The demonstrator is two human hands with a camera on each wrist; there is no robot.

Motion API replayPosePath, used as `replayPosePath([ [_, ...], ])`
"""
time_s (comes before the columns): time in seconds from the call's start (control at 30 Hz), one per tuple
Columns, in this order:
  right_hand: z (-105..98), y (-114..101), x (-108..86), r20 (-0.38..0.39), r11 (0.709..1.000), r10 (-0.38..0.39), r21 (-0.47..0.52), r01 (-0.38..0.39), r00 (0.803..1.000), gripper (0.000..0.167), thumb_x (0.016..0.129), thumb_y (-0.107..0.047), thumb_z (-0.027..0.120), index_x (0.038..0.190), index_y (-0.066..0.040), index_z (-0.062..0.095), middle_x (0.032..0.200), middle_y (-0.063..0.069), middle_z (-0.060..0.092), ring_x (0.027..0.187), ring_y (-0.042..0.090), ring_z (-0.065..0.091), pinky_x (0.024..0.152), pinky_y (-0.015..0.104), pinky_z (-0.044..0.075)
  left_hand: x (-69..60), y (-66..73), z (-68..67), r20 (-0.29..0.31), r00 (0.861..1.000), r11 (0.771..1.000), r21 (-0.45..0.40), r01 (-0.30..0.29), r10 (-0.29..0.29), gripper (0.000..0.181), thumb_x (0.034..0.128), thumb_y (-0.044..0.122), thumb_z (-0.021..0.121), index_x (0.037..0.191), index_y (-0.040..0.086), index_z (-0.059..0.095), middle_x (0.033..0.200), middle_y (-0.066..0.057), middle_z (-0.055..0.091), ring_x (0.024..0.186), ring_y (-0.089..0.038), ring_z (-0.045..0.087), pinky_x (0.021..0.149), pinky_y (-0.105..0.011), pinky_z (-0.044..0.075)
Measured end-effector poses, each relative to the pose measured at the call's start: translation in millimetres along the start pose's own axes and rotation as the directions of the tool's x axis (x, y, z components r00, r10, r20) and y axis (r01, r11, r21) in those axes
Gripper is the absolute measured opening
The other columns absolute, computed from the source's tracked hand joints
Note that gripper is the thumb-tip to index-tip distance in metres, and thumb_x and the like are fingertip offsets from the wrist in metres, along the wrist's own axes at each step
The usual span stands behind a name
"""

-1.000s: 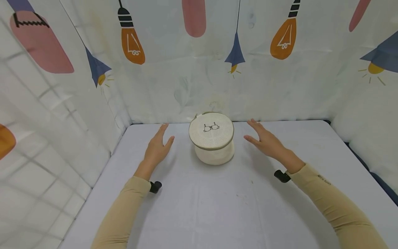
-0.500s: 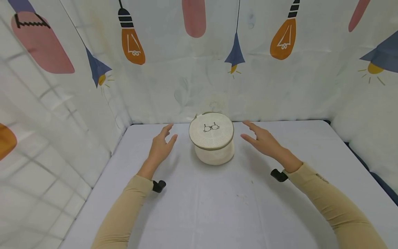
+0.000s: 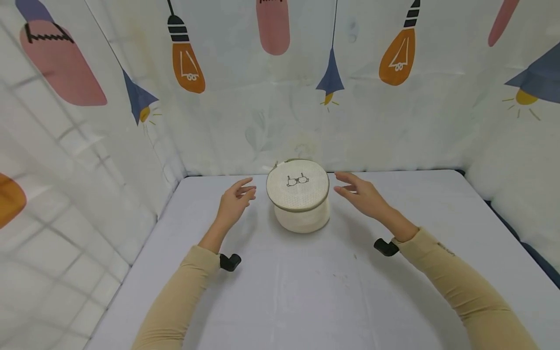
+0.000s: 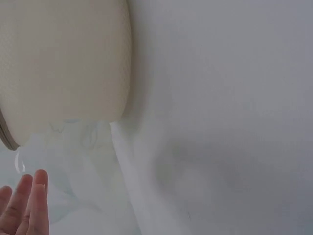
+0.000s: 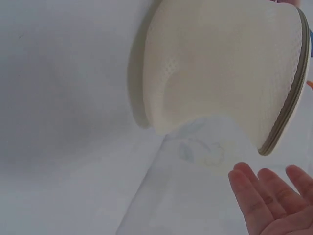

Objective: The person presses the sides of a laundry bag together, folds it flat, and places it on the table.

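Observation:
A round cream mesh laundry bag (image 3: 299, 194) stands upright near the table's back edge, its zipped lid facing up with a drawing of glasses on it. Left of it hovers my left hand (image 3: 233, 203), apart from the bag, fingers loosely bent. On the other side my right hand (image 3: 365, 195) is close to the lid's rim with a small gap, fingers loosely bent. In the left wrist view the bag's side (image 4: 68, 58) fills the upper left, with fingertips (image 4: 40, 205) below. The right wrist view shows the bag's wall (image 5: 215, 63) and zipper edge above my fingers (image 5: 249, 196).
A white-covered table (image 3: 306, 291) lies under the bag. Behind it rises a pale cloth wall (image 3: 245, 121) printed with lamps and bulbs, and similar cloth closes off both sides. Each wrist carries a small black camera (image 3: 230, 262).
Both hands have moved inward toward the bag, the left going right and the right going left. Their fingers have bent a little more. The bag has stayed in place.

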State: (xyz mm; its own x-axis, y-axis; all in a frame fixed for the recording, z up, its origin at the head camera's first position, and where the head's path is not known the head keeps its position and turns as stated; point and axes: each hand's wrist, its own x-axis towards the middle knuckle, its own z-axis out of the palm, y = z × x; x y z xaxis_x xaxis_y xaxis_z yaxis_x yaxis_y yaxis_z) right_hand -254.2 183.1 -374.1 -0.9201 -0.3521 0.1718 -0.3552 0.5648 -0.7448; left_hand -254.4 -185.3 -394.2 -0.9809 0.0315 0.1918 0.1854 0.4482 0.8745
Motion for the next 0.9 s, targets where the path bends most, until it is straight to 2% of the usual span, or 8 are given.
replayPosePath([
  [0.1, 3, 0, 2.5, -0.016, 0.998, 0.013, 0.054, -0.012, 1.000, 0.057, 0.106, -0.032, 0.060, 0.153, -0.004, 0.044, 0.152, 0.020, 0.050, 0.126, 0.041, 0.058, 0.099, 0.057, 0.051, 0.7, 2.6, 3.1, 0.024, 0.999, 0.997, -0.062, 0.044, -0.043, 0.044, 0.1053, 0.018, 0.060, 0.148, 0.009, 0.054, 0.133, -0.017, 0.067, 0.107, -0.031, 0.070, 0.091, -0.042, 0.058],
  [0.23, 7, 0, 7.6, -0.011, 0.989, 0.032, 0.144, -0.030, 0.999, 0.055, 0.106, -0.027, 0.061, 0.152, -0.002, 0.044, 0.148, 0.022, 0.052, 0.121, 0.039, 0.062, 0.096, 0.049, 0.055, 1.0, 6.6, 6.6, 0.066, 0.994, 0.983, -0.156, 0.094, -0.084, 0.046, 0.1056, 0.016, 0.059, 0.150, 0.008, 0.051, 0.136, -0.020, 0.063, 0.109, -0.031, 0.069, 0.093, -0.042, 0.057],
  [0.4, 12, -1, 12.1, 0.001, 0.974, 0.057, 0.222, -0.056, 0.998, 0.056, 0.105, -0.024, 0.061, 0.153, 0.000, 0.043, 0.146, 0.025, 0.053, 0.121, 0.039, 0.062, 0.093, 0.043, 0.057, 0.1, 12.1, 11.2, 0.112, 0.985, 0.946, -0.284, 0.156, -0.129, 0.048, 0.1060, 0.013, 0.057, 0.152, 0.005, 0.047, 0.141, -0.023, 0.059, 0.111, -0.033, 0.068, 0.096, -0.043, 0.055],
  [0.53, 14, -1, 13.7, 0.003, 0.958, 0.071, 0.277, -0.069, 0.997, 0.058, 0.105, -0.022, 0.063, 0.153, 0.002, 0.041, 0.145, 0.027, 0.053, 0.120, 0.041, 0.062, 0.091, 0.041, 0.058, 0.8, 15.1, 16.1, 0.132, 0.979, 0.925, -0.328, 0.191, -0.155, 0.049, 0.1058, 0.012, 0.057, 0.153, 0.004, 0.045, 0.142, -0.023, 0.057, 0.111, -0.031, 0.068, 0.096, -0.040, 0.056],
  [0.7, 19, -2, 18.3, 0.007, 0.918, 0.118, 0.381, -0.111, 0.993, 0.059, 0.104, -0.019, 0.064, 0.154, 0.001, 0.040, 0.144, 0.028, 0.052, 0.116, 0.040, 0.064, 0.086, 0.037, 0.060, 2.7, 17.7, 22.4, 0.129, 0.973, 0.910, -0.349, 0.224, -0.190, 0.050, 0.1041, 0.011, 0.060, 0.152, 0.004, 0.046, 0.141, -0.021, 0.058, 0.100, -0.020, 0.070, 0.090, -0.033, 0.058],
  [0.9, 25, -6, 24.1, 0.031, 0.861, 0.191, 0.474, -0.182, 0.981, 0.061, 0.103, -0.012, 0.063, 0.156, 0.000, 0.036, 0.147, 0.028, 0.048, 0.106, 0.029, 0.067, 0.083, 0.036, 0.061, 4.3, 21.4, 28.9, 0.121, 0.969, 0.888, -0.388, 0.245, -0.215, 0.052, 0.1010, 0.006, 0.063, 0.151, 0.006, 0.048, 0.134, -0.020, 0.060, 0.089, -0.012, 0.070, 0.084, -0.027, 0.059],
])
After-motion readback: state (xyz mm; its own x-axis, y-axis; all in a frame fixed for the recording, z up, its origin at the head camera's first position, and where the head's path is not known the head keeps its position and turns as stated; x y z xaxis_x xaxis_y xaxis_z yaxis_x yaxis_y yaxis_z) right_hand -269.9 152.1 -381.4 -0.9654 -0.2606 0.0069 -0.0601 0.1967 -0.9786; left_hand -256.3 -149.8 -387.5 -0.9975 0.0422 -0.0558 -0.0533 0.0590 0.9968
